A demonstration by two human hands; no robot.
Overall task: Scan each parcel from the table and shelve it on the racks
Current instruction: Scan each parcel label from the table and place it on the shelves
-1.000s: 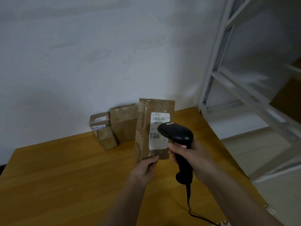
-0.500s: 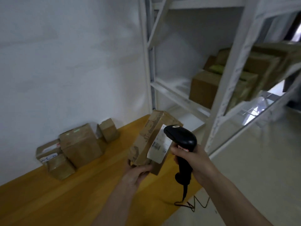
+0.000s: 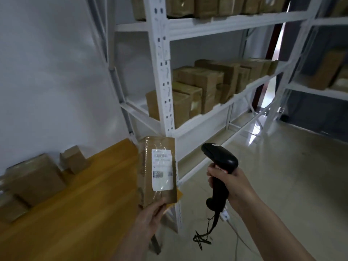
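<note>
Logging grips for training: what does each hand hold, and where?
Left hand grips the brown cardboard parcel at its bottom edge; right hand grips the black handheld scanner by its handle.

White wall (image 3: pixel 56 72) on left, bare, runs behind everything. Pale glossy floor (image 3: pixel 291 176) at right w/ bright glare patch near a doorway (image 3: pixel 271 87) at back, dark red frame beside it. Thin white cable (image 3: pixel 237 240) lies on floor. Grey wall (image 3: pixel 310 113) further right, low down.
</note>
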